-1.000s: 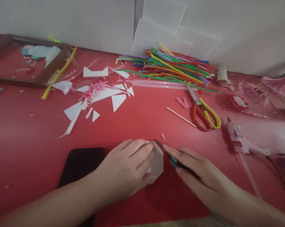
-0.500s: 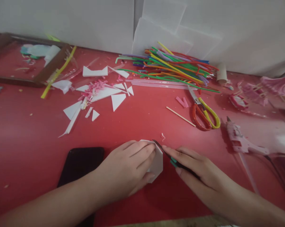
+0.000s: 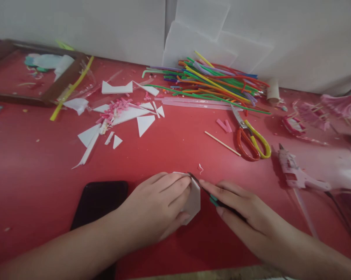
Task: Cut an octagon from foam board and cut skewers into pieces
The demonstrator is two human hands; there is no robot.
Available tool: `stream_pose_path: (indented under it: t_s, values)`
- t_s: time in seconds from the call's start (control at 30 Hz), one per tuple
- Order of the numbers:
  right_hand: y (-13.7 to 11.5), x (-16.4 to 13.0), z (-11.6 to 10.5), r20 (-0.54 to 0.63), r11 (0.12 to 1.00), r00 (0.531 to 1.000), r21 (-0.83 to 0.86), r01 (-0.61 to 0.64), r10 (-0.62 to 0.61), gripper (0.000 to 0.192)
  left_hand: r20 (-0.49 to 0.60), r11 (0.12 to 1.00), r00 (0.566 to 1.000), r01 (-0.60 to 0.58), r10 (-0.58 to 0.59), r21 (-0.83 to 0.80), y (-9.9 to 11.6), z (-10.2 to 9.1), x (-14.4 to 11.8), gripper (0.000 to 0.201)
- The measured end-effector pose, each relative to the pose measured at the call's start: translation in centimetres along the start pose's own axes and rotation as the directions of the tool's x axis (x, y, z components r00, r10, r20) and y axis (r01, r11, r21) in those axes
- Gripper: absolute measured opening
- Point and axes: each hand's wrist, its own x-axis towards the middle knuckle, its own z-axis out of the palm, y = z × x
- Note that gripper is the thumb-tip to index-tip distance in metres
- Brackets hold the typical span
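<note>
White foam-board piece, cut with angled edges, lies flat on the red table near me, at the centre of the near edge. I see my left hand pressed flat on top of it, fingers spread and bent over its left part, pinning it down rather than gripping it. My right hand is just right of the piece, clasped around a thin craft knife with a green and black handle; its dark blade reaches up along the piece's right edge and touches it near the far corner.

A black phone lies just left of my left wrist. Farther off, white foam offcuts and pink bits are scattered to the left of centre. A pile of coloured drinking straws sits at the far side against white foam sheets. Red and yellow scissors lie to the right, with a thin wooden stick beside them, and a pink glue gun lies farther right.
</note>
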Motion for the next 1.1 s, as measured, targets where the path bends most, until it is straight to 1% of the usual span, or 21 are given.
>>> stream_pose_path:
  t_s: [0.13, 0.23, 0.37, 0.43, 0.53, 0.7, 0.87, 1.0, 1.1]
  values:
    - [0.10, -0.04, -0.02, 0.014, 1.000, 1.000, -0.023, 0.004, -0.003, 0.056, 0.016, 1.000, 1.000, -0.006, 0.005, 0.005, -0.02, -0.21, -0.05, 0.039]
    - [0.03, -0.06, 0.02, 0.026, 0.999, 1.000, -0.043, -0.001, 0.002, 0.055, 0.028, 1.000, 0.999, -0.018, 0.018, -0.007, -0.03, -0.32, -0.17, 0.045]
    - [-0.18, -0.12, 0.08, 0.021, 0.998, 1.000, -0.059, 0.000, 0.001, 0.059, 0.035, 0.999, 0.999, -0.024, 0.025, -0.024, -0.06, -0.26, -0.25, 0.056]
    - [-0.17, -0.21, 0.11, 0.022, 0.997, 1.000, -0.072, 0.022, -0.020, 0.062, 0.037, 0.999, 0.999, -0.017, 0.018, -0.032, -0.05, -0.22, -0.23, 0.059]
    - [0.01, -0.30, 0.25, 0.043, 0.994, 0.998, -0.093, 0.050, -0.046, 0.064, 0.030, 0.999, 0.999, -0.013, 0.014, -0.035, -0.02, -0.22, -0.17, 0.057]
    - [0.27, -0.36, 0.56, 0.018, 0.992, 0.999, -0.122, 0.033, -0.031, 0.066, 0.037, 0.999, 0.999, -0.004, 0.006, -0.047, 0.04, -0.26, -0.24, 0.054]
    - [0.05, -0.10, 0.65, 0.041, 0.993, 0.999, -0.117, 0.025, -0.021, 0.066, 0.030, 0.999, 1.000, -0.009, 0.010, -0.046, -0.02, -0.20, -0.26, 0.054]
    - [-0.11, 0.09, 0.74, 0.035, 0.995, 0.999, -0.102, 0.005, -0.001, 0.064, 0.028, 0.999, 0.999, -0.014, 0.015, -0.037, -0.02, -0.11, -0.22, 0.054]
    - [0.06, -0.15, 0.78, 0.041, 0.996, 0.999, -0.092, -0.010, 0.014, 0.065, 0.032, 0.999, 0.999, -0.009, 0.011, -0.049, 0.00, -0.12, -0.25, 0.055]
